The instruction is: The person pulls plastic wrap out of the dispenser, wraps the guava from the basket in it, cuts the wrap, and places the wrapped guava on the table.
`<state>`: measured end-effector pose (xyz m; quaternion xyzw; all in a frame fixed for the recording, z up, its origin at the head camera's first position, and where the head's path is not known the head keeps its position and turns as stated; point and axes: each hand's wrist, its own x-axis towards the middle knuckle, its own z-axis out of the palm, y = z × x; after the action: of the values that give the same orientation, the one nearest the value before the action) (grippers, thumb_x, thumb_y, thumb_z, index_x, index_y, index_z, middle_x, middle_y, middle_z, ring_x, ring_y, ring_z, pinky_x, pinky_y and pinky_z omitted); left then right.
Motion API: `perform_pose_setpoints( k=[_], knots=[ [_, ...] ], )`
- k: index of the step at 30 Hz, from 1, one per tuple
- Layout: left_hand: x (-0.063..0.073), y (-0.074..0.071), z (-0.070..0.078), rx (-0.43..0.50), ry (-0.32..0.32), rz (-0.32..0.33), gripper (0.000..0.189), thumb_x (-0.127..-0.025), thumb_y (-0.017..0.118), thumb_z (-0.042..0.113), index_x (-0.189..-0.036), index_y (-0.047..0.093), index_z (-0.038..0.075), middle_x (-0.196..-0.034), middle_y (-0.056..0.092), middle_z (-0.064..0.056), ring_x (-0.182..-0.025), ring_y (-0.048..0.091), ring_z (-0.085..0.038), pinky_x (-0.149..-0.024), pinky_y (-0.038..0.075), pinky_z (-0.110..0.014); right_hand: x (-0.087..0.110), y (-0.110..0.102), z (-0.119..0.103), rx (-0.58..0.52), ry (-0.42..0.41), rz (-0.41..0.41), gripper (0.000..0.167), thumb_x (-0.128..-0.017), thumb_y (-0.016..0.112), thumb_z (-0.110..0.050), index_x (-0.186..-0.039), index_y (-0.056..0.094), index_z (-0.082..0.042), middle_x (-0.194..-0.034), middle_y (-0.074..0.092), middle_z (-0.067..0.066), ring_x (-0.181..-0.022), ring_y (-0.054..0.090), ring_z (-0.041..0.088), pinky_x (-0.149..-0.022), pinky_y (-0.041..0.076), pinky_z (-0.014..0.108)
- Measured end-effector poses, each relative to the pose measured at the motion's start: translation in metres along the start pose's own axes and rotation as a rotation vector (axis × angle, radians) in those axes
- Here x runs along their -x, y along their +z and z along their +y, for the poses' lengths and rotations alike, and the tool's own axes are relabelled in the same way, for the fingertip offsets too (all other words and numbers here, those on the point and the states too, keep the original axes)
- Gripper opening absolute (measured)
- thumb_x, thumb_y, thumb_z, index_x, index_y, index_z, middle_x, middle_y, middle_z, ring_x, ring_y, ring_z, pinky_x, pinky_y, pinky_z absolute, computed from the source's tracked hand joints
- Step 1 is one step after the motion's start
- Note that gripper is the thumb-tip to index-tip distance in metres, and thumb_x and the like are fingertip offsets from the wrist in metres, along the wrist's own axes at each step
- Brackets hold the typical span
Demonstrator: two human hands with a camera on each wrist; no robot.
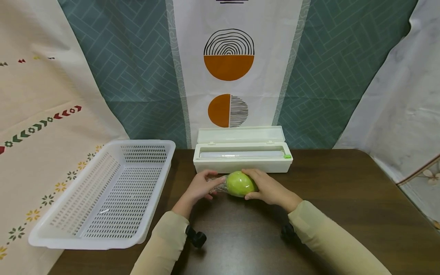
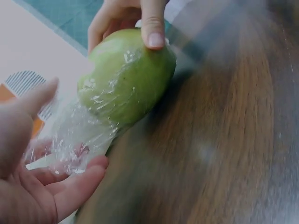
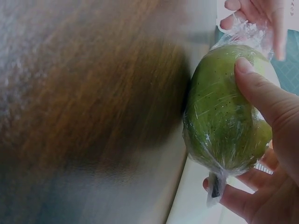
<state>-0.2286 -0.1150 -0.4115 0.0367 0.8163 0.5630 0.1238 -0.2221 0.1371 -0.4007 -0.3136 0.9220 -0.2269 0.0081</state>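
A green speckled fruit [image 1: 240, 184], oval and wrapped in clear cling film, lies close over the table in front of the white box. My right hand [image 1: 269, 188] grips it, thumb on the near side and fingers round the far side. In the right wrist view, a dark stem [image 3: 217, 185] shows inside a twisted tail of film. Loose film [image 2: 74, 135] sticks out from the fruit's other end. There my left hand [image 1: 200, 188] has its thumb lifted apart from its fingers, with the film between them and the fingertips right at its edge.
A white cling film box [image 1: 242, 166] stands behind the hands, lid up, with a roll [image 1: 240, 154] and a green slider [image 1: 287, 156]. To the left is a white perforated basket [image 1: 139, 237] with a small white strip inside. Patterned cloths hang behind the brown table [image 1: 343, 214].
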Motion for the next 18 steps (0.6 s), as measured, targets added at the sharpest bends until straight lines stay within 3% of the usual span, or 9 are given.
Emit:
perform_pose_setpoints(
  k=[4, 9, 18],
  knots=[
    [-0.002, 0.004, 0.001, 0.022, 0.020, 0.008, 0.052, -0.086, 0.069, 0.024, -0.131, 0.049, 0.007, -0.093, 0.062, -0.017, -0.071, 0.069, -0.031, -0.052, 0.055, -0.035, 0.000, 0.001, 0.000, 0.002, -0.002, -0.001, 0.084, -0.076, 0.077, -0.032, -0.143, 0.034, -0.005, -0.137, 0.044, 0.017, -0.124, 0.047, 0.031, -0.101, 0.041, 0.047],
    [-0.003, 0.008, 0.001, 0.060, 0.036, 0.018, 0.038, -0.088, 0.062, 0.005, -0.125, 0.054, 0.007, -0.098, 0.056, -0.017, -0.062, 0.065, -0.020, -0.050, 0.054, -0.033, 0.000, 0.001, 0.001, 0.003, 0.001, 0.000, 0.085, -0.076, 0.077, -0.032, -0.144, 0.034, -0.005, -0.138, 0.044, 0.017, -0.124, 0.047, 0.031, -0.102, 0.040, 0.047],
    [-0.005, 0.013, 0.001, 0.053, 0.044, 0.074, 0.013, -0.087, 0.058, -0.001, -0.098, 0.065, -0.002, -0.086, 0.063, -0.014, -0.054, 0.060, -0.014, -0.046, 0.052, -0.029, 0.000, 0.000, 0.000, -0.001, -0.011, 0.002, 0.084, -0.076, 0.077, -0.032, -0.143, 0.035, -0.006, -0.137, 0.045, 0.016, -0.123, 0.047, 0.032, -0.102, 0.041, 0.048]
  ],
)
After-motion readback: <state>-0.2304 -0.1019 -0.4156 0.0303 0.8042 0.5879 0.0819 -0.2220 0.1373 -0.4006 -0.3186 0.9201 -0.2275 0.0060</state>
